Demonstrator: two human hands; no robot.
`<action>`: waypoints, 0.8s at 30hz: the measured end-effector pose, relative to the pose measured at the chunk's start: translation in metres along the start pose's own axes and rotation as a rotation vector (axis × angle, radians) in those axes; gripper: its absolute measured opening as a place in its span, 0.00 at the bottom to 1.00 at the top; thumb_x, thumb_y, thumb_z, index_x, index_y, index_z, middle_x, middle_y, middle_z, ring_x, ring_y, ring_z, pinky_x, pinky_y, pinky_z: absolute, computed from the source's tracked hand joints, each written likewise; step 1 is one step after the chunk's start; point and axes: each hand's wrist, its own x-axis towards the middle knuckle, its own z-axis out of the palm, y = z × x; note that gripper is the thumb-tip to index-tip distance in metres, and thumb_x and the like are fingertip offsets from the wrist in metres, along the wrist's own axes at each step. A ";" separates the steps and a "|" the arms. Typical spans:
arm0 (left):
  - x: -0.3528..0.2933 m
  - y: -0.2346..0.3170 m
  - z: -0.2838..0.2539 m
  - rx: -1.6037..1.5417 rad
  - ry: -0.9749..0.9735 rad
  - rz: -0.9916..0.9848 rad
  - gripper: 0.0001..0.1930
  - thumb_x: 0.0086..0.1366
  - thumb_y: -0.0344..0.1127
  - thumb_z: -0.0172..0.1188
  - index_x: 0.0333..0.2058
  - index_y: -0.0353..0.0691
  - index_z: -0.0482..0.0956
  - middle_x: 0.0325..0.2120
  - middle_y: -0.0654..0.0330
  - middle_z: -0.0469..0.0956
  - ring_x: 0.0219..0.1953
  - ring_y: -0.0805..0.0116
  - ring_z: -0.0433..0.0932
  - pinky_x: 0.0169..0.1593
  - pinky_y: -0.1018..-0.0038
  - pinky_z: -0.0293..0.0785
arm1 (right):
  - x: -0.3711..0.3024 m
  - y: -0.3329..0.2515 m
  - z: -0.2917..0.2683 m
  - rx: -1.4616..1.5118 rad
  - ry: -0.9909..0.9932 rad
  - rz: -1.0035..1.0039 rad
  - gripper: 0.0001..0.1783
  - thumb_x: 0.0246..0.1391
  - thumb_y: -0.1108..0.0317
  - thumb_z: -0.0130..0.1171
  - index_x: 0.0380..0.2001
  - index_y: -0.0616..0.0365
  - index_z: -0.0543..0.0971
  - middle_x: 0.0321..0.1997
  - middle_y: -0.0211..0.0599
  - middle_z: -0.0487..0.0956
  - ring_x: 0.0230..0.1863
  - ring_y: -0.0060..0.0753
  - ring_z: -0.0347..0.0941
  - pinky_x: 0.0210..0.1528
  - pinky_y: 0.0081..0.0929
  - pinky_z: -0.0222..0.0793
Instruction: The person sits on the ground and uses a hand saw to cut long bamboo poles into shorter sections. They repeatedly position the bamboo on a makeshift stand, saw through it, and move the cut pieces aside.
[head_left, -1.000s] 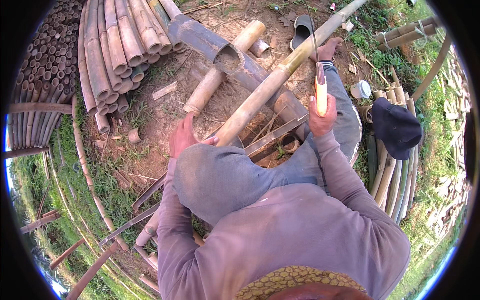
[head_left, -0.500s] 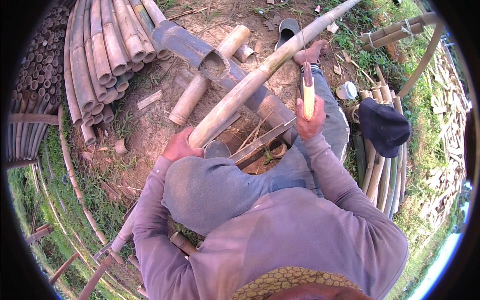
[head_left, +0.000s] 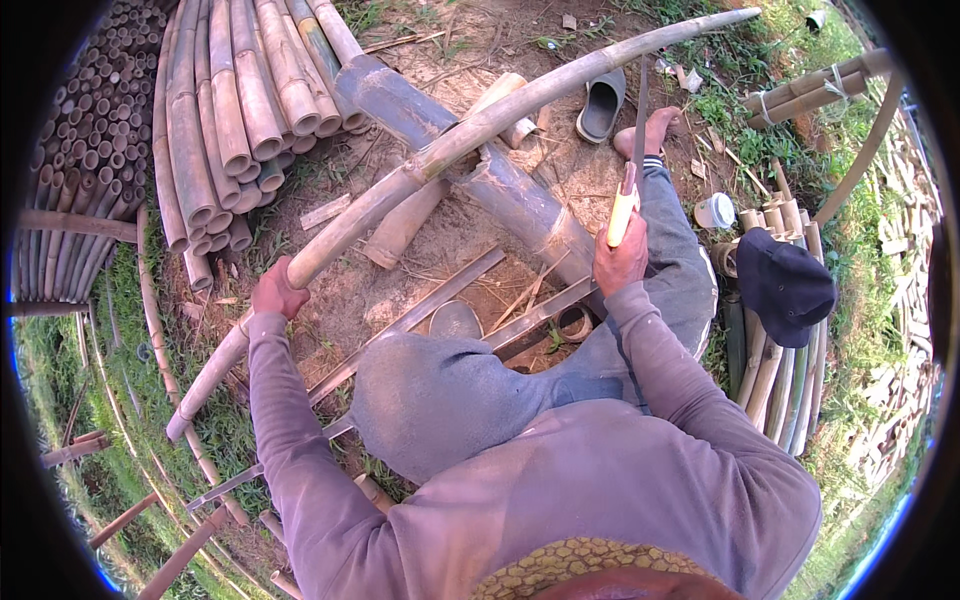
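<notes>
My left hand (head_left: 279, 290) is wrapped around a long bamboo pole (head_left: 375, 203), near its lower left part. The pole slants from the grass at lower left to the far upper right, crossing over a thick dark bamboo log (head_left: 515, 200). My right hand (head_left: 620, 258) is closed on the pale wooden handle of a handsaw (head_left: 623, 210). The saw's narrow blade points away from me, its far end close to the pole, and I cannot tell whether they touch. My bent left knee (head_left: 430, 395) lies between my hands.
A stack of bamboo poles (head_left: 225, 120) lies at far left. Beneath the pole is a shorter bamboo piece (head_left: 405, 225). A grey clog (head_left: 601, 105) stands near my bare foot (head_left: 655, 135). To the right are a white cup (head_left: 714, 211) and a dark cap (head_left: 785, 285) on bamboo pieces.
My left hand has moved left with the bamboo pole, whose end now reaches well past that hand. My right hand still holds the saw in nearly the same place.
</notes>
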 end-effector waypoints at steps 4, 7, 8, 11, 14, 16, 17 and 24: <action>-0.020 0.027 0.004 0.115 0.329 0.073 0.38 0.47 0.39 0.74 0.61 0.52 0.74 0.55 0.54 0.79 0.62 0.49 0.75 0.68 0.54 0.67 | -0.004 0.013 0.022 -0.118 -0.079 -0.011 0.28 0.58 0.67 0.68 0.57 0.64 0.68 0.51 0.60 0.76 0.53 0.66 0.73 0.57 0.56 0.69; -0.066 0.069 0.016 0.118 0.683 0.224 0.44 0.47 0.43 0.77 0.65 0.49 0.71 0.59 0.56 0.75 0.66 0.49 0.71 0.70 0.49 0.64 | 0.011 0.010 0.033 -0.112 -0.151 -0.016 0.31 0.56 0.62 0.70 0.57 0.64 0.69 0.51 0.58 0.76 0.53 0.64 0.73 0.58 0.55 0.67; -0.082 0.076 0.034 -0.040 0.685 0.292 0.40 0.50 0.43 0.76 0.64 0.47 0.72 0.58 0.54 0.76 0.65 0.50 0.73 0.69 0.50 0.65 | 0.009 0.007 0.036 -0.116 -0.212 -0.023 0.33 0.55 0.59 0.71 0.58 0.63 0.69 0.50 0.56 0.76 0.54 0.63 0.72 0.59 0.55 0.66; -0.123 0.055 0.117 -0.588 0.100 0.228 0.26 0.64 0.42 0.66 0.60 0.43 0.77 0.54 0.48 0.81 0.58 0.48 0.79 0.65 0.53 0.71 | 0.015 -0.022 0.030 -0.158 -0.332 -0.183 0.37 0.51 0.52 0.74 0.56 0.61 0.71 0.54 0.52 0.75 0.57 0.57 0.70 0.60 0.56 0.64; -0.168 0.027 0.176 -0.553 -0.338 0.095 0.20 0.64 0.44 0.63 0.52 0.42 0.80 0.48 0.46 0.83 0.52 0.44 0.81 0.59 0.51 0.74 | -0.003 -0.046 -0.013 -0.200 -0.373 -0.459 0.39 0.49 0.49 0.75 0.59 0.58 0.74 0.58 0.46 0.73 0.63 0.54 0.66 0.65 0.56 0.59; -0.196 0.023 0.188 -0.469 -0.331 0.113 0.17 0.64 0.45 0.62 0.46 0.41 0.81 0.43 0.44 0.84 0.49 0.42 0.82 0.54 0.51 0.77 | -0.031 -0.037 -0.025 -0.086 -0.515 -0.732 0.37 0.49 0.48 0.74 0.57 0.58 0.78 0.58 0.46 0.74 0.61 0.54 0.68 0.65 0.54 0.60; -0.204 0.023 0.186 -0.434 -0.291 0.127 0.17 0.64 0.46 0.61 0.43 0.41 0.82 0.41 0.44 0.84 0.47 0.40 0.83 0.52 0.50 0.78 | -0.044 -0.037 -0.030 -0.074 -0.632 -0.792 0.37 0.49 0.47 0.74 0.57 0.58 0.78 0.58 0.46 0.74 0.61 0.53 0.68 0.65 0.54 0.61; -0.215 0.068 0.101 -0.305 0.201 0.178 0.16 0.63 0.50 0.64 0.36 0.43 0.80 0.30 0.47 0.83 0.37 0.42 0.84 0.42 0.49 0.78 | -0.043 -0.047 -0.018 -0.072 -0.657 -0.884 0.27 0.56 0.52 0.70 0.54 0.55 0.80 0.48 0.44 0.76 0.52 0.50 0.74 0.60 0.51 0.65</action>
